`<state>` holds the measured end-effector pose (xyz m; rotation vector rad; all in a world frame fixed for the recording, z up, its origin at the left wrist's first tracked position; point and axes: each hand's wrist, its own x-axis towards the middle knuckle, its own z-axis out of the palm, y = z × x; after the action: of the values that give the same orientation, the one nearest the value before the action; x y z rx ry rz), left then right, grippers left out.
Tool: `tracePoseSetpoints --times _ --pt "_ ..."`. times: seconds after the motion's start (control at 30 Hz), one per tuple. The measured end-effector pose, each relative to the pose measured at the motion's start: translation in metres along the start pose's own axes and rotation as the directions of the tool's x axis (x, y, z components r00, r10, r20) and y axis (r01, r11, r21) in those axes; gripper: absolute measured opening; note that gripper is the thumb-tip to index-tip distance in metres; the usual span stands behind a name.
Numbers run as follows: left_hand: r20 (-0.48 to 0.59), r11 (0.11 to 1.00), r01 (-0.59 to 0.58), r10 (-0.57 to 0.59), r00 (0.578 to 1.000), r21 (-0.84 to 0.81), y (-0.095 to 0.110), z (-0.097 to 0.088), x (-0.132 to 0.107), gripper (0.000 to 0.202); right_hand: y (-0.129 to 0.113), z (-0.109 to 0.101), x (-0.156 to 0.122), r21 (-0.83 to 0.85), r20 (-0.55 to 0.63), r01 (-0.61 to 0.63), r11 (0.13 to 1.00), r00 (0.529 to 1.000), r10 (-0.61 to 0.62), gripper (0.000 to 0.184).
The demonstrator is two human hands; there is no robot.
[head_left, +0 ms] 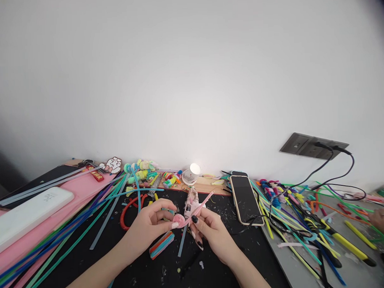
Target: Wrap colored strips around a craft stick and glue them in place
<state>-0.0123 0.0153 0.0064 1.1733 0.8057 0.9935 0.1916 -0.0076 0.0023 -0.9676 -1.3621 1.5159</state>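
My left hand (147,229) pinches a small pink coil (178,220) between thumb and fingertips. From the coil a pink pipe cleaner (205,203) runs up to the right, and my right hand (210,235) grips it between thumb and index finger. Just behind the hands lies a white and pink device (190,205), partly covered by my fingers; I cannot tell what it is. Under my left hand, a bundle of short orange and blue pipe cleaner pieces (162,246) rests on the black mat (146,280). Red-handled scissors (127,213) lie beside my left wrist.
Long pipe cleaners (72,236) and a white box (33,212) cover the left side. A lit white cup (191,174) stands by the wall. At right are a phone (247,199), yellow-black pliers (343,239), cables and another person's hand (383,221).
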Motion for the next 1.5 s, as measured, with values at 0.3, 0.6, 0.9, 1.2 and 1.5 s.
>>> tracePoseSetpoints --times 0.3,0.6,0.9,1.2,1.5 --pt "-0.033 0.999 -0.031 0.032 0.999 0.028 -0.005 -0.003 0.0 0.022 -0.001 0.002 -0.001 0.02 0.052 -0.004 1.0 0.999 0.003 0.038" --pt "0.001 0.983 -0.024 0.024 1.0 0.182 -0.001 -0.002 -0.003 0.011 -0.002 0.005 -0.001 0.002 0.037 -0.031 1.0 0.999 0.031 0.04" --pt "0.043 0.942 -0.122 0.114 0.993 0.314 0.001 0.0 -0.004 0.011 -0.002 0.01 -0.004 -0.038 0.015 -0.008 0.999 1.0 0.009 0.042" --pt "-0.027 0.969 -0.036 0.043 0.999 0.244 0.004 0.007 -0.007 0.015 -0.002 0.014 -0.005 -0.055 -0.02 -0.037 0.998 0.999 0.036 0.041" --pt "0.017 0.939 -0.119 0.12 0.993 0.324 -0.003 0.004 -0.008 0.017 -0.002 0.014 -0.005 -0.057 -0.021 -0.054 0.997 0.998 0.053 0.042"
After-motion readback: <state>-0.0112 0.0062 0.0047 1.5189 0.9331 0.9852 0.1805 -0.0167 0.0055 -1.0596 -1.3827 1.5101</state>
